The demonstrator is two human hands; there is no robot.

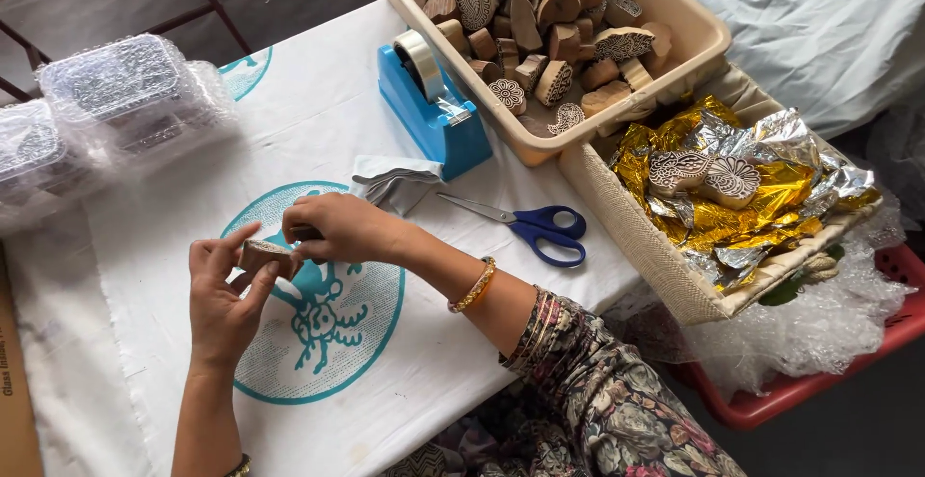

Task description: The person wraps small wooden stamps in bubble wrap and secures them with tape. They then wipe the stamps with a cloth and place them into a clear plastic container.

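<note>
A small brown wooden printing block (265, 252), lying on its side, is pinched between the fingertips of both hands just above the teal circular print (332, 342) on the white cloth

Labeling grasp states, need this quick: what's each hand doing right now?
Left hand: closed, fingers pinching a small wooden printing block.
Right hand: closed on the same block's far end.

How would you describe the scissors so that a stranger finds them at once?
Start from the white cloth with its teal round print. On its right part, just below the blue tape dispenser, lie the scissors, closed and flat. Their dark blue handles and bare metal blades set them apart from the wooden blocks in the beige tub nearby.
</note>
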